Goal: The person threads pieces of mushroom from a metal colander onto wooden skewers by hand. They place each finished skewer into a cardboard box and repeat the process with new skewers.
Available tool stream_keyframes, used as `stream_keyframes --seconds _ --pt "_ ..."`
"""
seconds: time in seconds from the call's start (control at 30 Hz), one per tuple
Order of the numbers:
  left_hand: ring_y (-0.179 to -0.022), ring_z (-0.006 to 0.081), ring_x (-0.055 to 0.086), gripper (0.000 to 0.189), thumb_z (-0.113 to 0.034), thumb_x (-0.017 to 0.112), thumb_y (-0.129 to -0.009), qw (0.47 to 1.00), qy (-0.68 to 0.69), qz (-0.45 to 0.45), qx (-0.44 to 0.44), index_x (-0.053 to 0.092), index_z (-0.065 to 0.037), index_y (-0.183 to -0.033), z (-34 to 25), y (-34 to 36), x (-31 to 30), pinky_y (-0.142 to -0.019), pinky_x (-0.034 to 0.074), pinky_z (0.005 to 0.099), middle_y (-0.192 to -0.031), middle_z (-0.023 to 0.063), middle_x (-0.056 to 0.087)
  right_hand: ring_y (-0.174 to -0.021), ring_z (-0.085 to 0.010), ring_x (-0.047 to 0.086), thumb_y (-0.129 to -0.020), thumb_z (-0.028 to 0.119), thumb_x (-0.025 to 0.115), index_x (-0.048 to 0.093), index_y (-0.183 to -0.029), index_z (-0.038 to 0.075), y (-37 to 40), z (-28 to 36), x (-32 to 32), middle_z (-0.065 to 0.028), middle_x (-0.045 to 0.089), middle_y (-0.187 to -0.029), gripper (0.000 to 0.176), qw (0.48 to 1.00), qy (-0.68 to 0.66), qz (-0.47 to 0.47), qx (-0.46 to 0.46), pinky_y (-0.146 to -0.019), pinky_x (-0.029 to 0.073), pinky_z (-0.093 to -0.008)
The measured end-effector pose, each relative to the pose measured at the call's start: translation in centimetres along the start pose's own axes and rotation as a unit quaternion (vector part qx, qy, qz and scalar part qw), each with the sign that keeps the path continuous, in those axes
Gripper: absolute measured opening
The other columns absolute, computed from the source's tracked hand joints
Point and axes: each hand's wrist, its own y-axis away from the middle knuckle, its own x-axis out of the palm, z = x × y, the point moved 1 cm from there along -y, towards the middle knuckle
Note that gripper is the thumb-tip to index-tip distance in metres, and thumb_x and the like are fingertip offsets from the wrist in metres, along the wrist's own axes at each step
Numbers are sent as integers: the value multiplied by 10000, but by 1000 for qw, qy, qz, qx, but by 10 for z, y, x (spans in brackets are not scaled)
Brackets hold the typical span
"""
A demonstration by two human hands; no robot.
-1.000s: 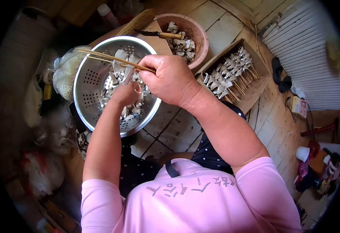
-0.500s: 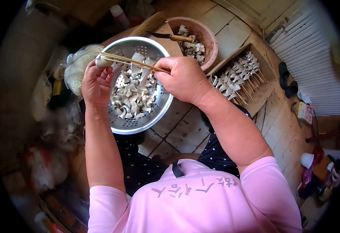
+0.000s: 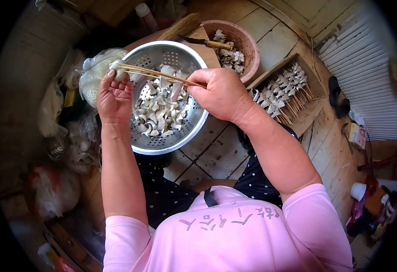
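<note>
My left hand [image 3: 115,97] pinches a pale mushroom piece [image 3: 119,69] between thumb and fingertips, over the left rim of a metal colander [image 3: 194,129]. My right hand [image 3: 220,93] is closed round several thin bamboo skewers [image 3: 155,73], which stretch leftward across the colander. Their far tips meet the mushroom piece; how deep any of them goes in cannot be made out. Other pieces of mushroom seem threaded on the skewers near my right fingers. Below both hands, torn mushroom pieces [image 3: 157,111] lie heaped inside the colander.
A cardboard box [image 3: 316,106] at right holds rows of filled skewers [image 3: 284,93]. Behind the colander stands a pink basin [image 3: 253,52] with mushroom scraps, a knife [image 3: 214,44] across its rim. A straw brush [image 3: 180,26] and plastic bags [image 3: 96,75] lie nearby.
The skewer tips have come down from above the mushroom piece onto it. My left hand has turned the piece up to face them. The view has shifted slightly.
</note>
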Motion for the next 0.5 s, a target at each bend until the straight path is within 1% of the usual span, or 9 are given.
stream_keyframes --seconds 0.1,0.2,0.3,0.37,0.5 --pt "-899 185 654 260 -147 632 -914 1000 4 7 -3 585 -1 -1124 1 -2 2 -773 558 308 -1002 112 670 -810 -326 675 -795 186 587 733 -962 82 -1 -1 0 -180 694 -829 245 1000 10 -8 -13 -796 527 -409" --pt "-887 189 663 244 -127 626 -914 1000 -3 -13 12 587 7 -1113 2 -1 5 -765 570 310 -994 116 670 -818 -327 675 -797 182 583 731 -963 73 0 -3 -1 -181 696 -840 247 1000 20 -12 -19 -809 527 -407" --pt "-865 185 671 226 -120 628 -912 999 -10 9 31 596 -1 -1102 3 -1 6 -746 582 302 -983 115 671 -818 -323 676 -796 183 586 731 -965 70 1 -2 -4 -180 697 -840 250 1000 12 -4 1 -811 527 -407" --pt "-837 177 674 226 -120 636 -908 997 -29 37 61 604 -12 -1104 3 -1 5 -731 588 293 -979 110 671 -817 -320 677 -795 184 589 731 -965 70 2 -3 -5 -179 697 -838 249 1000 11 -5 2 -809 527 -405" --pt "-868 172 671 231 -122 643 -906 995 -60 50 68 607 -26 -1113 4 1 6 -758 587 301 -991 107 670 -812 -312 680 -796 186 600 731 -961 70 2 -6 -5 -177 697 -830 240 1000 -1 -11 -2 -799 530 -397"
